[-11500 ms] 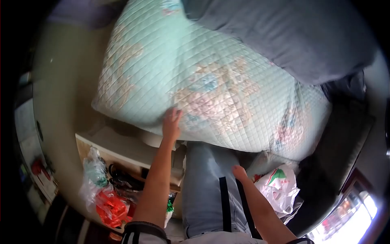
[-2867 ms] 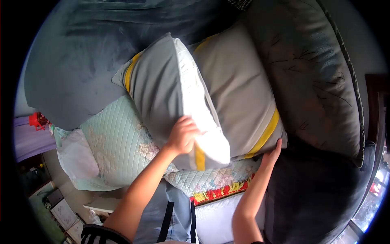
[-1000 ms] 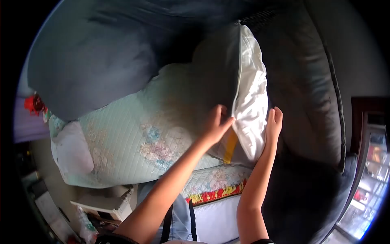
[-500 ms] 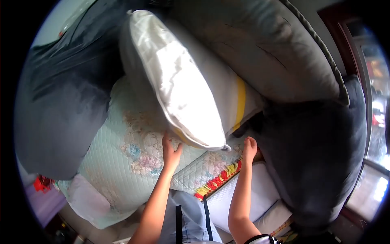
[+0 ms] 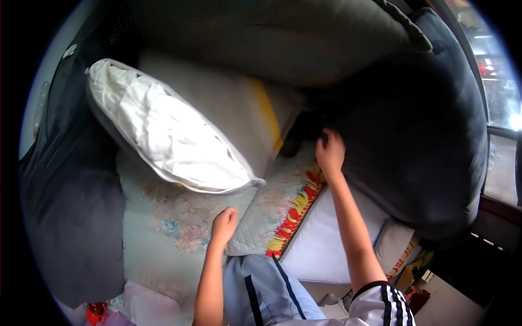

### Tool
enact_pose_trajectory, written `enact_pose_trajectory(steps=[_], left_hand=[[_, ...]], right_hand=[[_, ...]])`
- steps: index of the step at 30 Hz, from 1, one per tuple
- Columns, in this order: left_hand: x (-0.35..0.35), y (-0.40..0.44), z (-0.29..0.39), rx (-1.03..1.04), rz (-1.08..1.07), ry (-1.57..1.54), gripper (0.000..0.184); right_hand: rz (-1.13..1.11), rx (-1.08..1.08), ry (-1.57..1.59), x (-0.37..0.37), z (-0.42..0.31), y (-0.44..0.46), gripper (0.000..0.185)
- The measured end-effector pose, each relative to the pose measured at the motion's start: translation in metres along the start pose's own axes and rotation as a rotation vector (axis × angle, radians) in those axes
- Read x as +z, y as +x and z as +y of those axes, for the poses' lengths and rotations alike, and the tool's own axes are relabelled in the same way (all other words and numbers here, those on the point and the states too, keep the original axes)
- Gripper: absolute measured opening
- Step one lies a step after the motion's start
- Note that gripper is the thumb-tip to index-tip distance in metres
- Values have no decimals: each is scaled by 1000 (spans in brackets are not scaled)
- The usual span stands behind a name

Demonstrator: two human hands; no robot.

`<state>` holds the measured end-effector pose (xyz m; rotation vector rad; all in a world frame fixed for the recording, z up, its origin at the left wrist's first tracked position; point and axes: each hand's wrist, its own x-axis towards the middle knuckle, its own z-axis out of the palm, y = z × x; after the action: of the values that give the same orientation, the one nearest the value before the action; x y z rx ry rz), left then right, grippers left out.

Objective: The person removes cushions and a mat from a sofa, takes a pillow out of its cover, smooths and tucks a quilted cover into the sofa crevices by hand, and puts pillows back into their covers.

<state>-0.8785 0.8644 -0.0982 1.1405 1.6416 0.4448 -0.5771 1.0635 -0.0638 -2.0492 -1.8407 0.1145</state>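
Note:
A large grey cushion (image 5: 163,130) with a glossy white side and pale edging leans on the sofa bed, left of centre. Below its lower corner, my left hand (image 5: 223,224) is held with fingers curled in, apart from the cushion and above the flowered quilted cover (image 5: 198,233). My right hand (image 5: 331,154) reaches farther forward, beside the big dark cushion (image 5: 402,130). Its thumb and fingers are apart and hold nothing I can see; whether they touch the dark fabric I cannot tell. Red and yellow fringe (image 5: 293,214) runs along the cover's edge just below that hand.
A grey cushion with a yellow stripe (image 5: 265,114) lies behind the white-sided one. Another big cushion (image 5: 283,38) spans the back, and dark fabric (image 5: 70,217) covers the left side. A white pad (image 5: 331,239) lies at the right front, with a window (image 5: 497,92) beyond.
The view has shifted, and the white-sided cushion now leans farther left and lower. My left hand has come away from its edge and curled; my right hand has moved forward and its fingers have spread.

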Motion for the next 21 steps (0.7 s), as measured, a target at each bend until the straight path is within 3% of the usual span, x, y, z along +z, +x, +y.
enact_pose_trajectory(steps=[2, 4, 5, 7, 8, 11, 17, 20, 21], left_hand=[[-2, -2, -4, -10, -7, 17, 15], [-3, -4, -13, 12, -4, 18, 14], [-4, -4, -13, -85, -24, 44, 15], [-3, -4, -24, -175, -50, 70, 16], [-1, -4, -37, -185, -36, 93, 17], [4, -12, -76, -227, -9, 130, 18], [0, -48, -181, -274, 6, 180, 15], [8, -61, -240, -317, 131, 159, 16], [14, -67, -256, -422, 103, 100, 15]], right_hand=[[128, -156, -178, -27, -1, 46, 33], [80, -116, -411, -34, -3, 81, 41], [86, -107, -418, -28, 0, 92, 41], [-173, -11, -933, -5, 11, 116, 35], [-173, -4, -939, 17, 44, 143, 35], [-443, 71, -891, 65, 129, 209, 35], [-544, 17, -989, 41, 102, 218, 35], [-597, -41, -1033, 39, 91, 205, 35], [-618, -67, -1047, 37, 82, 198, 35]])
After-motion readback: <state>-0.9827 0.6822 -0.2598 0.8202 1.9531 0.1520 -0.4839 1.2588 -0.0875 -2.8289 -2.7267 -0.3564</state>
